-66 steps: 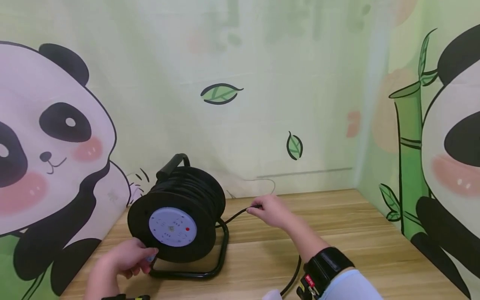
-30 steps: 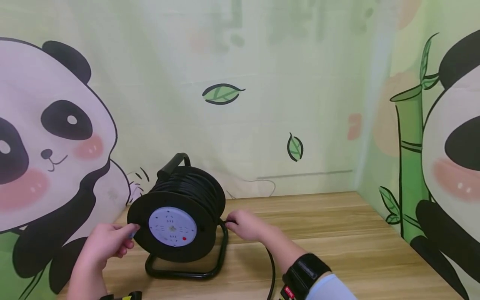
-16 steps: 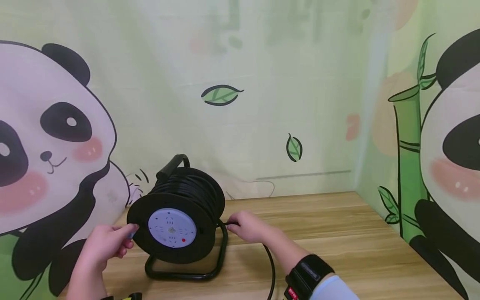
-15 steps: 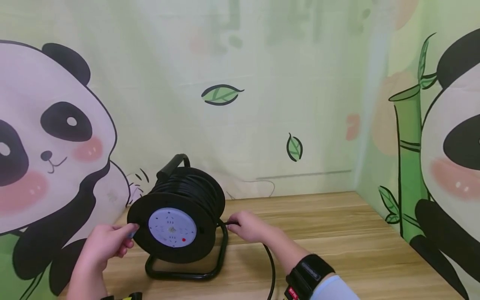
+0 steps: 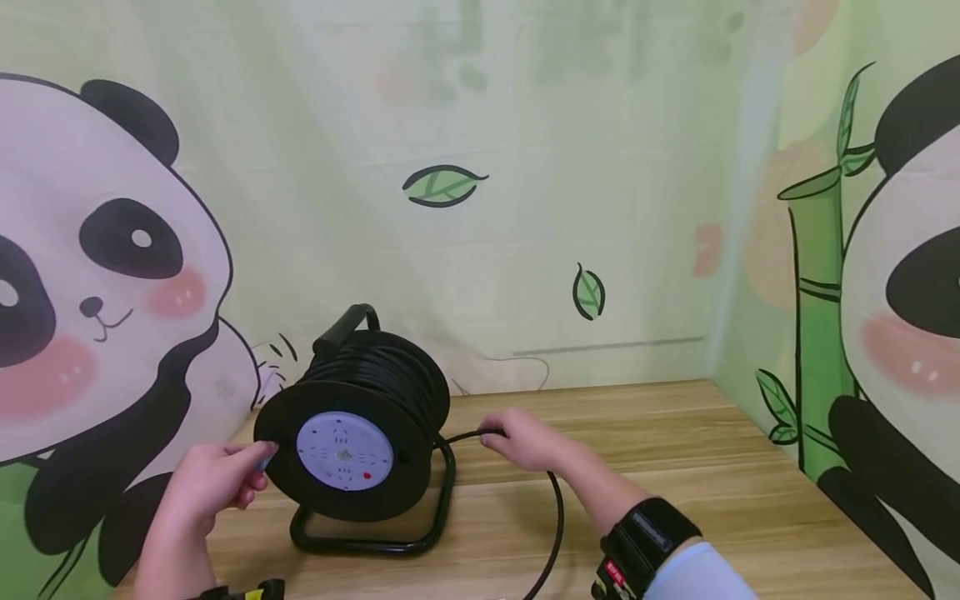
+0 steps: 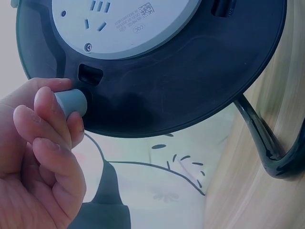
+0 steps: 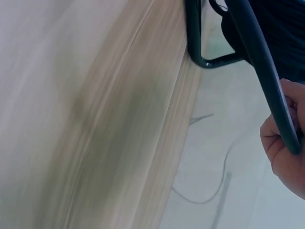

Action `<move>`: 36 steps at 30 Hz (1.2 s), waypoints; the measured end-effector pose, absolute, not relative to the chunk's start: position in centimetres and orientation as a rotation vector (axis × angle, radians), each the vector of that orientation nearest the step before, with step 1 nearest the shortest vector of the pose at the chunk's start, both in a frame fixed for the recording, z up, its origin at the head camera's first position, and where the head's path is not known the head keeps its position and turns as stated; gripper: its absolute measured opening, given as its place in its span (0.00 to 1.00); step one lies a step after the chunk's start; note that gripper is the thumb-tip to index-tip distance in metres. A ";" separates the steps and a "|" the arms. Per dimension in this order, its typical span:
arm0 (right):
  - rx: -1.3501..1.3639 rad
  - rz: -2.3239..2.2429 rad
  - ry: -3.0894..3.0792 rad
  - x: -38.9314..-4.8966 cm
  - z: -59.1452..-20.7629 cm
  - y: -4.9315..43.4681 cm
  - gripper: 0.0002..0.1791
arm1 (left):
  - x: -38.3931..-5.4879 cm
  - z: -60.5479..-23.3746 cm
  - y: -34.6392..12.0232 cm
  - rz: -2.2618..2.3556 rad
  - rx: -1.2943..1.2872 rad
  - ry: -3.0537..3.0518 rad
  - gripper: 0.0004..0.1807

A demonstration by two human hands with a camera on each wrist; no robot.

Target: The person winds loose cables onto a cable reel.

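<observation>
A black cable reel stands on the table, wound with black cable. Its front has a pale socket panel with a red button. In the left wrist view, my left hand grips a small light-blue knob near the rim of the black disc. Right of the reel, my right hand holds the free cable. From that hand, one length runs left to the reel and another curves down to the front. The right wrist view shows the cable passing into the curled right fingers.
The reel rests on a black tubular stand, with a carry handle on top. Beneath it is a wood-grain table. A panda-print cloth hangs behind and at both sides.
My left hand has gone from below the disc up to its left side with the knob, and the disc has turned. My right hand moved in toward the reel, then back right along with the cable.
</observation>
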State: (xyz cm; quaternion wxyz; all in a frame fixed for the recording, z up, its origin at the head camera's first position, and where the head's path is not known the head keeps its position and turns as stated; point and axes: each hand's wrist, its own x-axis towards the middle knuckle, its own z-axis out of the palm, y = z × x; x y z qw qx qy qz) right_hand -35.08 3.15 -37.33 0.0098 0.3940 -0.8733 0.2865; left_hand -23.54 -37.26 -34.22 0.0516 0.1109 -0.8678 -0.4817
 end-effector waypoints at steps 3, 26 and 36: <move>1.232 0.922 -2.740 -35.2 -37.2 4.3 0.11 | -23.5 -34.2 -37.2 -1.477 0.338 -2.631 0.26; 0.892 0.807 -2.718 -37.0 -34.4 17.2 0.13 | -23.6 -34.4 -37.4 -1.472 0.372 -2.617 0.28; 0.771 0.742 -2.733 -36.9 -34.4 19.9 0.20 | -23.6 -34.4 -37.4 -1.467 0.359 -2.608 0.28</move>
